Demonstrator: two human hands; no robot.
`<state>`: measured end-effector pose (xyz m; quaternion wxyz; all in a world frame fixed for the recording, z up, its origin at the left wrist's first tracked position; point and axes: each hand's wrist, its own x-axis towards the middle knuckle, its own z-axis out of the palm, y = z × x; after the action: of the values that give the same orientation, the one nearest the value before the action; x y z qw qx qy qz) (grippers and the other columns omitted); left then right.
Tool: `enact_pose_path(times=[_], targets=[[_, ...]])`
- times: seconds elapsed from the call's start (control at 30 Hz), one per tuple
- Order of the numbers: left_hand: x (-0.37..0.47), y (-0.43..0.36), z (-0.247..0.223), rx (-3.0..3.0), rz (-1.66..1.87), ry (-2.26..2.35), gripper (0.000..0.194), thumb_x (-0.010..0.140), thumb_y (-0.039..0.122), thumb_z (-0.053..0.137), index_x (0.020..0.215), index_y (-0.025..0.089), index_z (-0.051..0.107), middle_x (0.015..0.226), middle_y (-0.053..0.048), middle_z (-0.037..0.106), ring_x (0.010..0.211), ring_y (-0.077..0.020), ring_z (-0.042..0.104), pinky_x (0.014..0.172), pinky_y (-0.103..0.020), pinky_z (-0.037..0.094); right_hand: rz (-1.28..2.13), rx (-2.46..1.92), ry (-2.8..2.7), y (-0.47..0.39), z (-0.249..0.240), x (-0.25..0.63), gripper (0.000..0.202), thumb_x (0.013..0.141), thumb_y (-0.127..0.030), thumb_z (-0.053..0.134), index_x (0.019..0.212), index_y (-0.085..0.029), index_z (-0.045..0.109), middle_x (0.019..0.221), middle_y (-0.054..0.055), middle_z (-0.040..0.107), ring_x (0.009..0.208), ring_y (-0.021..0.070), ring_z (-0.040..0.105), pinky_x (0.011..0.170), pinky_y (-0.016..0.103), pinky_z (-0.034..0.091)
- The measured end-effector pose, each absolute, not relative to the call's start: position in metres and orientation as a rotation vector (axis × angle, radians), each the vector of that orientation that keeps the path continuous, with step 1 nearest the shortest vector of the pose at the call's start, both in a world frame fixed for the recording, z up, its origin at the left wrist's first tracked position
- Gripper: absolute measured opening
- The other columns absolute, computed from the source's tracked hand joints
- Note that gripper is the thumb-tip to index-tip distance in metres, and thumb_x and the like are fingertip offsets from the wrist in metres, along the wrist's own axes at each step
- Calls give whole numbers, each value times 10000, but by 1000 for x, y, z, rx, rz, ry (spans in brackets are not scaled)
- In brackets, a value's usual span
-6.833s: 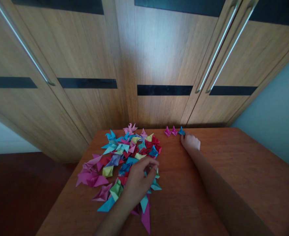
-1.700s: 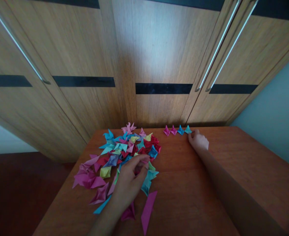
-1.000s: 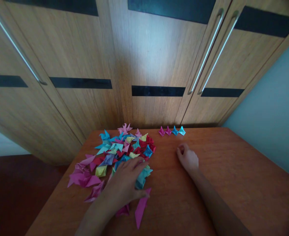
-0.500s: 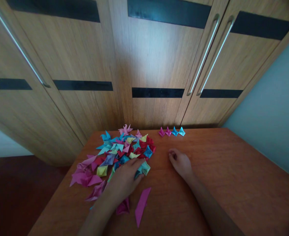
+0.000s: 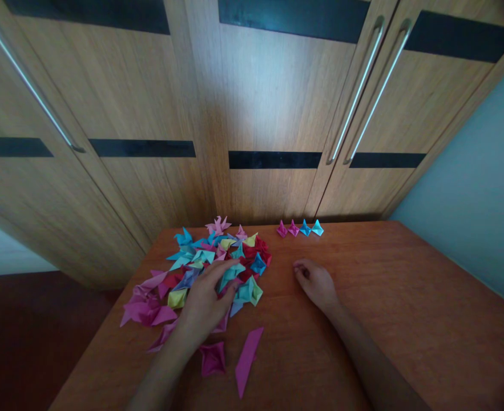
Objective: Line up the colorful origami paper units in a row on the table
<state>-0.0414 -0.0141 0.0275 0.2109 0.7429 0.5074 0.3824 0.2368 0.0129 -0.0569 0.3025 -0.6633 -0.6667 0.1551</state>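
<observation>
My left hand (image 5: pixel 206 297) is over a heap of folded paper pieces on the left of the table. Its thumb and fingers are on either side of a teal origami piece (image 5: pixel 230 275), which appears gripped between them. Just right of the thumb lies a teal and yellow-green folded piece (image 5: pixel 248 292). Resting on the tabletop to the right of the heap, my right hand (image 5: pixel 315 282) is loosely curled, with nothing visible in it. Nearer me lie a magenta folded square (image 5: pixel 213 359) and a long magenta paper parallelogram (image 5: pixel 248 361).
Pink and blue origami pieces, magenta (image 5: pixel 282 229) to light blue (image 5: pixel 317 228), stand in a row at the far edge of the wooden table (image 5: pixel 388 297). A large pink folded flower (image 5: pixel 146 305) lies at the left. Behind the table rises a wooden wardrobe (image 5: pixel 273 103).
My left hand has moved left and slightly away from me, with a teal piece now showing between its thumb and fingers. The magenta square is more exposed. My right hand stays put.
</observation>
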Motion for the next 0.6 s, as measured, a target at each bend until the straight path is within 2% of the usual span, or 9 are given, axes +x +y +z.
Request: enact_pose_path(times=[0.1, 0.23, 0.4, 0.5, 0.6], targets=[[-40, -16, 27, 1911, 1076, 1370, 366, 794, 233, 559, 1156, 236, 613, 1196, -55, 641, 1106, -242, 579, 976, -416, 425, 445, -1642, -1707, 9, -52, 229, 198, 830, -259, 479, 943, -220, 637, 888, 30, 685, 814, 182, 640, 769, 295, 491], [-32, -20, 22, 1706, 999, 1210, 417, 811, 236, 550, 1226, 210, 551, 1195, -73, 637, 1042, -222, 617, 892, -372, 493, 549, -1367, -1703, -7, -35, 204, 226, 848, -297, 503, 1013, -209, 631, 881, 35, 674, 752, 160, 626, 695, 272, 504], [-22, -28, 18, 1614, 883, 1114, 456, 830, 232, 521, 1284, 230, 484, 986, -45, 692, 844, -186, 659, 747, -332, 548, 732, -1100, -1766, -31, -15, 173, 314, 845, -304, 556, 1154, -250, 577, 881, 17, 663, 752, 140, 615, 685, 246, 502], [-19, -31, 20, 1560, 853, 1072, 495, 824, 221, 518, 1313, 245, 447, 993, -52, 686, 756, -177, 661, 633, -306, 562, 739, -1049, -1781, -37, -11, 166, 289, 847, -288, 560, 1134, -268, 594, 871, 13, 664, 732, 135, 611, 673, 238, 498], [-17, -33, 23, 1571, 850, 1038, 471, 820, 227, 527, 1287, 259, 479, 977, -47, 693, 716, -178, 663, 589, -295, 556, 683, -1038, -1784, -37, -10, 165, 220, 859, -280, 541, 1059, -270, 631, 884, 19, 670, 733, 139, 608, 676, 241, 491]])
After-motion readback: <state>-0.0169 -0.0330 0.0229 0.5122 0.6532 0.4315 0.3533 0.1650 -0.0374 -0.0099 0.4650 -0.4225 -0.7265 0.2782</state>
